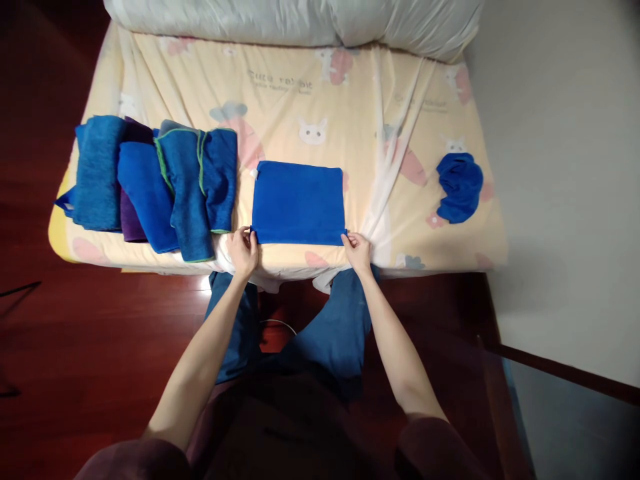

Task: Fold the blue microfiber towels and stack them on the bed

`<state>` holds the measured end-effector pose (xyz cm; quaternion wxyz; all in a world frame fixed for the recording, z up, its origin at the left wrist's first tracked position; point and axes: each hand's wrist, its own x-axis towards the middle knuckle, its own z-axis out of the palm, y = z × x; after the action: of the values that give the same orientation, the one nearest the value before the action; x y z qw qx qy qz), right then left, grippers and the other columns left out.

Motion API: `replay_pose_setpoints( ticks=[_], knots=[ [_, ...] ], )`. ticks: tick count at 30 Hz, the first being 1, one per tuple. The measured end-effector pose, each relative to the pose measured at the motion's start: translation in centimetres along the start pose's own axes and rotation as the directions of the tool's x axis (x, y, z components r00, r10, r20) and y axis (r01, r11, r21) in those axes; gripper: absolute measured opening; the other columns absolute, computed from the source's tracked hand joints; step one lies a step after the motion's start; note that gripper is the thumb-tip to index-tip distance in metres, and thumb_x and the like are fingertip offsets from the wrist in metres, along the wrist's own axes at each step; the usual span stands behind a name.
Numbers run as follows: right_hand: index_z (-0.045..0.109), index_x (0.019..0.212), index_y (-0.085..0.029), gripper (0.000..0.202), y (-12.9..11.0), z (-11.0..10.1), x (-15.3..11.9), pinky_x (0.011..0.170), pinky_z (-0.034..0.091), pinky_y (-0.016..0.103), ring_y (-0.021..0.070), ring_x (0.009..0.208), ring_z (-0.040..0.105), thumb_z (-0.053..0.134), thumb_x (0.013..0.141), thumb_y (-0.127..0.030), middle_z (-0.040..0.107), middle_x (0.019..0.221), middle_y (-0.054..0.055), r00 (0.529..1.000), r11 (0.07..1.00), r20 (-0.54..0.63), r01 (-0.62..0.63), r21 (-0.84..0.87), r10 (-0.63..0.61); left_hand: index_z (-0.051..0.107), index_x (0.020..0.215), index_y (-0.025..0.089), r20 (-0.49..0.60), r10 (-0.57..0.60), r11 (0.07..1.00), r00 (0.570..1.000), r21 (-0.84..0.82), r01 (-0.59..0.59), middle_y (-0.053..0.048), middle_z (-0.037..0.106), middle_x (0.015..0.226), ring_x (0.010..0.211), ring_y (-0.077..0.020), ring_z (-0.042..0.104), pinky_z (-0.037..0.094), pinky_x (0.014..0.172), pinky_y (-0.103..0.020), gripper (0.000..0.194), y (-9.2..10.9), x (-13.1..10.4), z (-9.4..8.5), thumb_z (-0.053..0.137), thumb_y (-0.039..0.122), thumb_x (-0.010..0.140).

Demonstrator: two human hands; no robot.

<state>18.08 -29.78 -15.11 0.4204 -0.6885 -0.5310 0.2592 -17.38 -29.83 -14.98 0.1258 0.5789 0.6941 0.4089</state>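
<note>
A blue cloth (299,200) lies flat as a rectangle on the bed, with a narrow strip turned over along its near edge. My left hand (243,252) pinches the near left corner of that strip. At the near right corner, my right hand (357,252) has its thumb and fingers closed on the same cloth. A small white tag shows at the cloth's far left corner. Just left of it lies a row of folded and overlapping cloths (190,193) in blue, teal and purple, some with green edging.
A crumpled blue cloth (460,188) lies at the right of the bed. The bed is covered by a cream sheet (300,120) with rabbit and carrot prints. A pale quilt (280,20) runs along the far side. A wall (565,173) stands at the right.
</note>
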Motion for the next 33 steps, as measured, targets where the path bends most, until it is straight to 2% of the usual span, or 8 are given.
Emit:
replay_pose_setpoints(
  ticks=[7, 14, 17, 20, 23, 26, 29, 33],
  knots=[
    [0.071, 0.085, -0.017, 0.036, 0.3, 0.0, 0.0, 0.067, 0.054, 0.032, 0.0197, 0.065, 0.066, 0.067, 0.086, -0.053, 0.071, 0.075, 0.007, 1.000, 1.000, -0.011, 0.010, 0.002, -0.010, 0.064, 0.114, 0.020, 0.026, -0.001, 1.000, 1.000, 0.007, 0.001, -0.009, 0.069, 0.090, 0.092, -0.0257, 0.061, 0.045, 0.092, -0.041, 0.029, 0.0, 0.0, -0.4, 0.047, 0.041, 0.102],
    [0.070, 0.084, -0.017, 0.036, 0.3, 0.1, 0.1, 0.065, 0.054, 0.032, 0.0193, 0.064, 0.064, 0.068, 0.084, -0.054, 0.070, 0.073, 0.007, 1.000, 1.000, -0.006, -0.007, 0.013, 0.007, 0.065, 0.113, 0.020, 0.036, -0.004, 1.000, 0.999, -0.019, 0.005, -0.011, 0.068, 0.091, 0.095, -0.0282, 0.060, 0.044, 0.093, -0.045, 0.029, 0.0, 0.0, -0.6, 0.047, 0.040, 0.102],
    [0.071, 0.090, -0.016, 0.035, -0.4, -0.1, -0.1, 0.067, 0.056, 0.034, 0.0188, 0.063, 0.063, 0.066, 0.087, -0.051, 0.069, 0.076, 0.007, 1.000, 1.000, 0.001, 0.000, -0.011, 0.000, 0.064, 0.114, 0.020, 0.037, 0.000, 1.000, 0.999, -0.012, 0.000, -0.012, 0.067, 0.093, 0.095, -0.0281, 0.060, 0.045, 0.094, -0.046, 0.029, 0.0, 0.0, -0.5, 0.047, 0.041, 0.101],
    [0.071, 0.105, -0.017, 0.030, -1.5, -0.5, -0.6, 0.079, 0.058, 0.039, 0.0219, 0.078, 0.066, 0.061, 0.094, -0.043, 0.070, 0.096, 0.011, 0.990, 0.988, -0.059, 0.125, -0.089, -0.131, 0.062, 0.117, 0.020, 0.020, 0.062, 0.998, 0.998, -0.017, -0.061, -0.014, 0.065, 0.107, 0.105, -0.0278, 0.060, 0.047, 0.098, -0.047, 0.030, -0.1, -0.1, -0.6, 0.049, 0.041, 0.101],
    [0.072, 0.114, -0.020, 0.026, -2.6, -1.0, -1.4, 0.100, 0.053, 0.045, 0.0273, 0.108, 0.066, 0.056, 0.100, -0.035, 0.068, 0.116, 0.015, 0.937, 0.927, -0.087, 0.315, -0.205, -0.337, 0.058, 0.126, 0.020, 0.033, 0.174, 0.984, 0.984, -0.044, -0.173, -0.016, 0.060, 0.129, 0.124, -0.0275, 0.056, 0.046, 0.107, -0.048, 0.033, -0.3, -0.3, -1.2, 0.050, 0.039, 0.100],
    [0.074, 0.116, -0.023, 0.025, -3.2, -1.2, -2.1, 0.106, 0.050, 0.049, 0.0289, 0.117, 0.064, 0.054, 0.101, -0.028, 0.070, 0.122, 0.014, 0.893, 0.855, 0.039, 0.441, -0.273, -0.448, 0.057, 0.131, 0.021, 0.127, 0.336, 0.942, 0.933, -0.070, -0.329, -0.016, 0.055, 0.143, 0.136, -0.0271, 0.051, 0.043, 0.114, -0.049, 0.034, -0.6, -0.4, -2.0, 0.052, 0.035, 0.100],
    [0.075, 0.117, -0.025, 0.027, -3.2, -1.0, -2.4, 0.107, 0.049, 0.051, 0.0295, 0.121, 0.065, 0.055, 0.100, -0.024, 0.072, 0.128, 0.011, 0.846, 0.793, 0.197, 0.533, -0.295, -0.495, 0.059, 0.132, 0.024, 0.271, 0.480, 0.875, 0.834, -0.092, -0.474, -0.012, 0.057, 0.148, 0.144, -0.0264, 0.047, 0.039, 0.119, -0.052, 0.033, -0.9, -0.4, -2.4, 0.050, 0.029, 0.101],
    [0.069, 0.132, -0.024, 0.034, -3.3, -0.4, -2.4, 0.112, 0.047, 0.050, 0.0274, 0.135, 0.058, 0.052, 0.102, -0.024, 0.065, 0.141, 0.008, 0.750, 0.707, 0.388, 0.649, -0.280, -0.535, 0.055, 0.144, 0.025, 0.407, 0.521, 0.840, 0.750, -0.089, -0.535, -0.009, 0.054, 0.154, 0.151, -0.0258, 0.039, 0.032, 0.125, -0.056, 0.043, -0.9, -0.1, -2.3, 0.044, 0.027, 0.103]
  ],
)
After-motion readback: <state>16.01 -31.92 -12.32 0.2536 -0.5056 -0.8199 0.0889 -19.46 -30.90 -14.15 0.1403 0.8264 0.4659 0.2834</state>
